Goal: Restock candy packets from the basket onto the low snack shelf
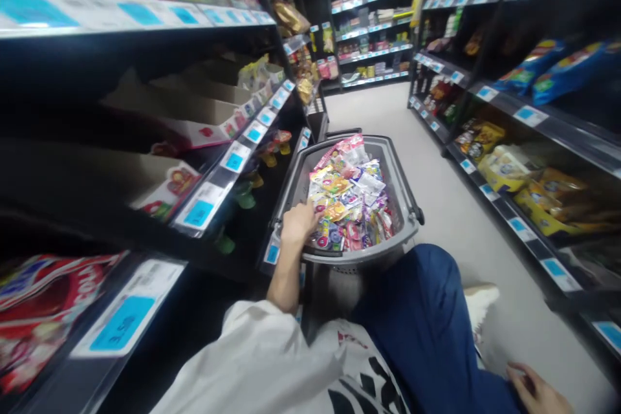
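My left hand (298, 223) reaches down into a grey shopping basket (405, 174) full of several colourful snack packets (352, 197). Its fingers curl into the packets at the basket's near left corner, and what they hold is hidden. My right hand (538, 391) rests low at the bottom right, near my blue trouser knee (427, 317), with the fingers lying loosely spread and nothing in them. The basket stands on the aisle floor directly in front of my knee.
Dark store shelves (233, 162) with blue price tags line the left, holding cardboard trays and red packets. More shelves (528, 116) with blue and yellow bags line the right. A pale floor aisle (388, 110) runs ahead to further shelving. A white shoe (480, 304) shows beside my knee.
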The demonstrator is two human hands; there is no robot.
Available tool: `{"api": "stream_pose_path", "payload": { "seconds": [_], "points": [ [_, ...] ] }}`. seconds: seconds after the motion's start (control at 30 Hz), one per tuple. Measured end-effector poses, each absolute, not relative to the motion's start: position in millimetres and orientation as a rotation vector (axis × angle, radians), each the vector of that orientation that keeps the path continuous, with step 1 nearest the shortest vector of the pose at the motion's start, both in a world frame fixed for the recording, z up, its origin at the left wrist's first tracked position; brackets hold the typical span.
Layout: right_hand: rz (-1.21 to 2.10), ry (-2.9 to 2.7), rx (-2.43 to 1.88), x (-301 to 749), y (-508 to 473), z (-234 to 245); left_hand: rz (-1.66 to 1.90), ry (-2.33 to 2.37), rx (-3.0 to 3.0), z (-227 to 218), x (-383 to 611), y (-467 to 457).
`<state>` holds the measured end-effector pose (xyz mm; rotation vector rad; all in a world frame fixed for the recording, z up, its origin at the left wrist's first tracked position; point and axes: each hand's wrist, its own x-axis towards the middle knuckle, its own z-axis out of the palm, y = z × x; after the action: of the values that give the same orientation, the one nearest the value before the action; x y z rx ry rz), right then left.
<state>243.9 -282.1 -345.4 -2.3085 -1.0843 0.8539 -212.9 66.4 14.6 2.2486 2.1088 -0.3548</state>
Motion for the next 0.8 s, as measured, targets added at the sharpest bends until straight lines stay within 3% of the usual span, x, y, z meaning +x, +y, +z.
{"api": "stream_pose_path", "payload": {
  "seconds": [0.23,0.5,0.8],
  "points": [
    [0.824,-1.125,-2.412,206.5,-283.5,-299.0,-0.435,1.695,2.463,-7.0,-223.6,92.2],
    [0.829,-1.158,-2.393,211.8,-297.5,-316.9,-0.321,1.304,2.637,-15.1,-207.5,86.0],
    [0.913,-1.174,-2.344,224.7,-297.5,-331.5,-0.489,1.753,2.472,0.2,-210.3,83.3]
  ]
}}
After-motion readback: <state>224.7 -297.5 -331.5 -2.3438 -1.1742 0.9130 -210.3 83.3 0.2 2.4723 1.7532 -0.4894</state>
